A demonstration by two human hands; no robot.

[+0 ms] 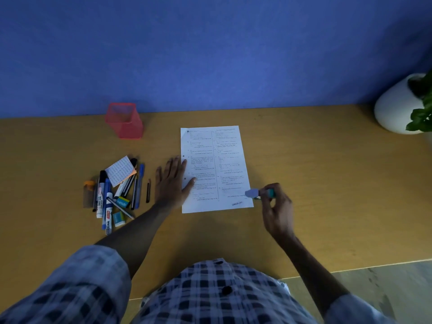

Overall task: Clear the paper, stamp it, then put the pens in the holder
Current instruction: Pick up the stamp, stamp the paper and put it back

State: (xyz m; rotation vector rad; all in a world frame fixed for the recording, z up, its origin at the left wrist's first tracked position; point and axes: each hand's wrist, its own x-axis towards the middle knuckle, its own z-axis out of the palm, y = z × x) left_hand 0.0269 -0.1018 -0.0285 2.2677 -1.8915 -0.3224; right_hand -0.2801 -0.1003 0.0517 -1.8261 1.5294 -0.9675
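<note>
The table [304,164] holds a cleared paper [224,160], already stamped "CANCELLED". The left hand [171,181] lies spread flat on its edge; the right hand [277,206] pinches the stamp [259,193]. Pens [117,195] remain heaped near the empty holder [124,120].

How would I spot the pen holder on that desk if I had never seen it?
Start at the blue wall behind the wooden desk. Follow the desk's back edge to the left of the printed white paper sheet: there stands the red mesh pen holder, upright and apparently empty. It is the only red, boxy thing, set apart from the pile of pens and markers nearer the person.
</note>
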